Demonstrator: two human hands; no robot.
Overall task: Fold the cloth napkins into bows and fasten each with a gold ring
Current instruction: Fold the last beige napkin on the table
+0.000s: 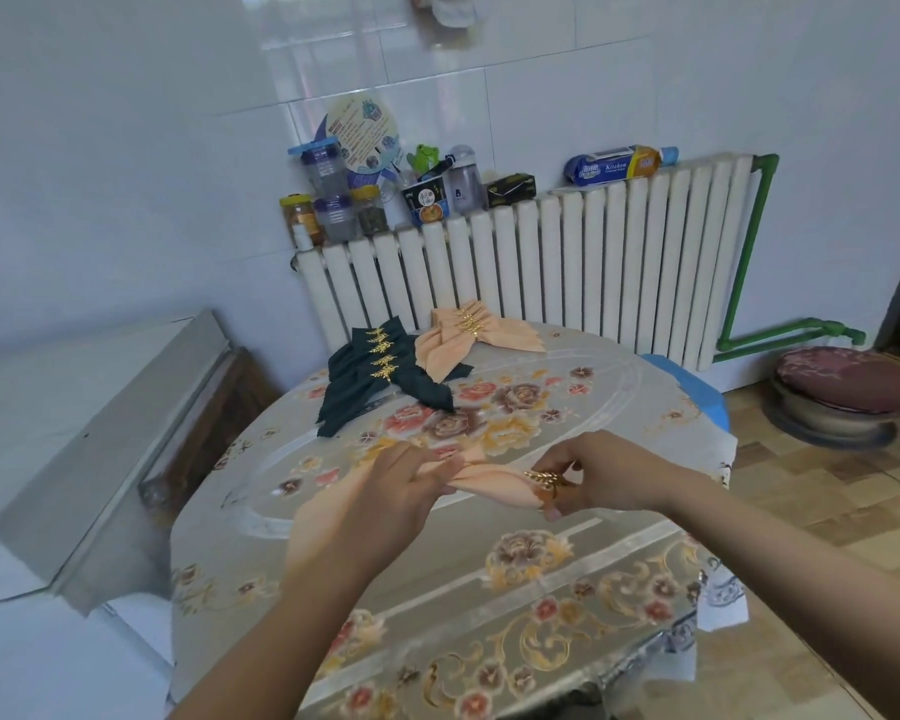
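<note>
A peach cloth napkin (494, 483) lies gathered across the near middle of the round table (437, 589). My left hand (401, 485) grips its bunched left part, and the cloth spreads out under that wrist. At the napkin's right end my right hand (598, 478) pinches a gold leaf ring (544, 483), which sits around the cloth's tip. At the table's far side lie a stack of dark green napkin bows with gold rings (380, 379) and, to their right, a stack of peach bows with gold rings (468, 332).
The table wears a floral cloth. Behind it stands a white radiator (567, 267) with jars, bottles and boxes on top (365, 194). A grey cabinet edge (126, 433) is at the left, and a cushioned stool (842, 392) stands on the floor at the right.
</note>
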